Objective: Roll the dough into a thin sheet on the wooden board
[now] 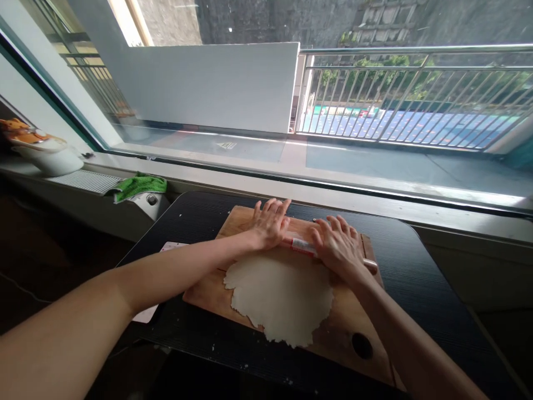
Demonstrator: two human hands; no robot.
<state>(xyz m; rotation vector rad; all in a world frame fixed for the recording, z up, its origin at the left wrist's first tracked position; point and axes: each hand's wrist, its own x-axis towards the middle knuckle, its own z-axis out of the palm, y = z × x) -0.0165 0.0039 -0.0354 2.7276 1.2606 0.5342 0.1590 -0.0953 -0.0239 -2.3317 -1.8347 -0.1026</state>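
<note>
A wooden rolling pin (pixel 303 246) with a red and white label lies across the far part of a wooden cutting board (pixel 358 319). My left hand (pixel 270 225) presses on its left part, palm down, fingers stretched forward and apart. Over the right part rests my right hand (pixel 339 244), also flat with its fingers spread; the pin's handle sticks out beyond it. In front of the pin, a pale sheet of dough (pixel 283 297) with ragged edges is spread thin on the board. The dough's far edge is hidden by the pin and hands.
The board sits on a black table (pixel 410 266) beside a window ledge. Partly under my left forearm is a pale flat object (pixel 145 315). A green cloth (pixel 139 186) and a white pot (pixel 54 155) are on the ledge at left. A large window stands behind the table.
</note>
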